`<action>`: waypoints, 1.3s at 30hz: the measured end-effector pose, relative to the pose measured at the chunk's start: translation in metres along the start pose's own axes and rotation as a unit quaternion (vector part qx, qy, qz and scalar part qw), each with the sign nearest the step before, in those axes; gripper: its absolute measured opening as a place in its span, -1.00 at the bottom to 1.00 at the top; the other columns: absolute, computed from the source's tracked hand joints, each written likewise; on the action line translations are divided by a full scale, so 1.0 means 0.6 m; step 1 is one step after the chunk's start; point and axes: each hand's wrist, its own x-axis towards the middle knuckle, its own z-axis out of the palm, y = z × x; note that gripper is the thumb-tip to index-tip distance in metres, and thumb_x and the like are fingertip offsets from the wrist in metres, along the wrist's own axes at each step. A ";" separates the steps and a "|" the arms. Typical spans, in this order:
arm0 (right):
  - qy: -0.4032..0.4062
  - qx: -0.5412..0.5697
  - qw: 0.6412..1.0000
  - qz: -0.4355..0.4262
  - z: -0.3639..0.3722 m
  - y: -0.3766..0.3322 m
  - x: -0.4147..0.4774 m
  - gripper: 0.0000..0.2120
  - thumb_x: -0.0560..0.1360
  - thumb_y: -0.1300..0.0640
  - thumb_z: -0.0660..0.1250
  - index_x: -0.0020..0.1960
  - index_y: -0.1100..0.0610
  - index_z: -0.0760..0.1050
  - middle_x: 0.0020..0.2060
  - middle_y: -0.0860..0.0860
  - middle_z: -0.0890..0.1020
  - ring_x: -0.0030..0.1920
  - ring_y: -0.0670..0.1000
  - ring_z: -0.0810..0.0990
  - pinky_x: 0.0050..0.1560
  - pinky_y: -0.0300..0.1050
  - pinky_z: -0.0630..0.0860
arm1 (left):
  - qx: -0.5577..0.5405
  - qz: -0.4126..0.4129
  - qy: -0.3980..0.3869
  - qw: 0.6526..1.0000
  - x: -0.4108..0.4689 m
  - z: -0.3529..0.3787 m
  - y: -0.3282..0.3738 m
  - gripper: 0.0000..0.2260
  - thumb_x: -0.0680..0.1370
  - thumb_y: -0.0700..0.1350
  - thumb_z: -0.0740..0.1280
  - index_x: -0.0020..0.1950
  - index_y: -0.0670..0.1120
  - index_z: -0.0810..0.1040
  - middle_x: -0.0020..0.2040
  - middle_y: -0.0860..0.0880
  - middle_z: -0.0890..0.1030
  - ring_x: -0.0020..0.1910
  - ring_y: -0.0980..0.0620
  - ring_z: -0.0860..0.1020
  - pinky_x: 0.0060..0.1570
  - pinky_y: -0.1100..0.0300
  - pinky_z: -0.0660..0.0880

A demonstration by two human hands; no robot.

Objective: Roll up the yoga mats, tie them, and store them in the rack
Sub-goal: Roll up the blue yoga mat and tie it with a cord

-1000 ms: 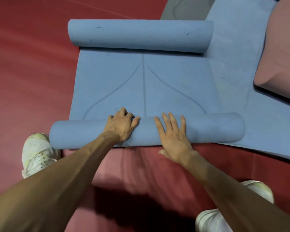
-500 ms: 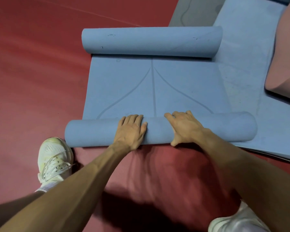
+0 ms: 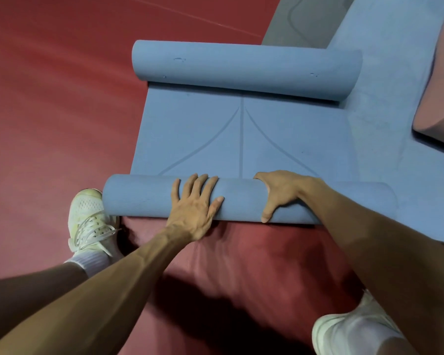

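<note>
Pressing blue mat [image 3: 241, 139], two rolled ends [image 3: 241, 70]; left hand [image 3: 195, 203], right hand [image 3: 280, 193]

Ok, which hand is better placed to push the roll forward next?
Probably the left hand: it lies flat on the near side of the roll, fingers straight, with room to push. The right hand curls over the far side, gripping it.
</note>
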 end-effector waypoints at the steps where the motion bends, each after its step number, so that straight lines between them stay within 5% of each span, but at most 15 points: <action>1: 0.014 -0.005 1.000 -0.003 0.005 0.002 0.001 -0.03 0.00 -0.25 0.60 0.33 -0.13 0.30 0.14 -0.06 0.48 0.10 0.01 0.45 0.14 0.02 0.48 | 0.005 0.002 0.001 1.000 0.002 0.003 -0.002 -0.37 0.55 0.21 -0.26 0.53 -0.01 0.17 0.47 -0.03 0.28 0.49 -0.07 0.15 0.44 -0.11 -0.16; 7: 0.148 -0.065 0.986 -0.031 0.031 0.006 -0.013 -0.01 0.16 -0.31 0.52 0.47 -0.01 0.22 0.28 0.03 0.37 0.31 0.05 0.30 0.28 -0.02 0.26 | 0.012 0.007 -0.006 1.000 0.030 -0.001 -0.009 -0.31 0.49 0.25 -0.33 0.52 0.03 0.16 0.45 0.02 0.27 0.47 -0.03 0.16 0.43 -0.09 -0.13; 12: 0.288 -0.069 0.955 0.018 0.067 0.008 -0.035 -0.04 0.21 -0.39 0.42 0.48 -0.01 0.23 0.39 0.07 0.22 0.45 0.07 0.11 0.44 0.29 -0.13 | -0.059 -0.033 -0.040 0.997 0.070 -0.019 -0.012 -0.53 0.61 0.22 -0.11 0.46 0.12 0.25 0.39 0.12 0.33 0.42 0.08 0.20 0.45 -0.02 -0.10; 19: 0.437 -0.130 0.889 0.039 0.131 0.018 -0.032 -0.07 0.26 -0.35 0.37 0.43 0.23 0.34 0.30 0.27 0.45 0.35 0.26 0.40 0.41 0.41 0.05 | -0.071 -0.065 -0.105 0.990 0.127 -0.042 -0.014 -0.58 0.61 0.19 -0.05 0.41 0.16 0.34 0.39 0.05 0.37 0.39 0.03 0.27 0.43 0.01 0.01; 22: 0.410 -0.151 0.898 0.051 0.116 0.020 -0.019 0.09 0.14 -0.42 0.44 0.47 0.21 0.29 0.35 0.25 0.41 0.39 0.24 0.36 0.40 0.42 0.06 | -0.052 -0.057 -0.102 0.992 0.137 -0.041 -0.014 -0.59 0.61 0.18 -0.06 0.38 0.15 0.37 0.36 0.03 0.40 0.37 0.00 0.29 0.39 0.00 0.07; 26: 0.307 -0.146 0.938 0.072 0.068 0.019 -0.011 0.21 0.15 -0.36 0.49 0.57 0.08 -0.03 0.48 0.10 0.19 0.50 0.11 0.13 0.46 0.27 -0.09 | -0.051 -0.059 -0.114 0.990 0.168 -0.051 -0.017 -0.58 0.63 0.16 -0.06 0.36 0.12 0.42 0.37 -0.03 0.40 0.37 -0.04 0.30 0.34 0.00 0.13; 36: 0.258 -0.139 0.956 0.018 -0.004 0.041 0.006 0.02 0.07 -0.41 0.46 0.39 0.03 0.27 0.21 0.04 0.50 0.22 0.10 0.46 0.24 0.07 0.30 | -0.020 -0.048 -0.016 0.999 0.166 -0.048 -0.013 -0.56 0.64 0.11 -0.09 0.25 0.00 0.51 0.20 -0.07 0.56 0.23 -0.10 0.46 0.24 0.04 0.25; 39: 0.244 -0.143 0.959 0.017 -0.010 0.041 0.003 0.01 0.06 -0.41 0.46 0.38 0.03 0.29 0.18 0.03 0.52 0.17 0.10 0.50 0.20 0.06 0.32 | -0.010 -0.016 0.034 0.999 0.137 -0.044 -0.008 -0.35 0.52 0.22 -0.23 0.25 -0.04 0.50 0.18 -0.08 0.58 0.20 -0.12 0.48 0.24 0.03 0.26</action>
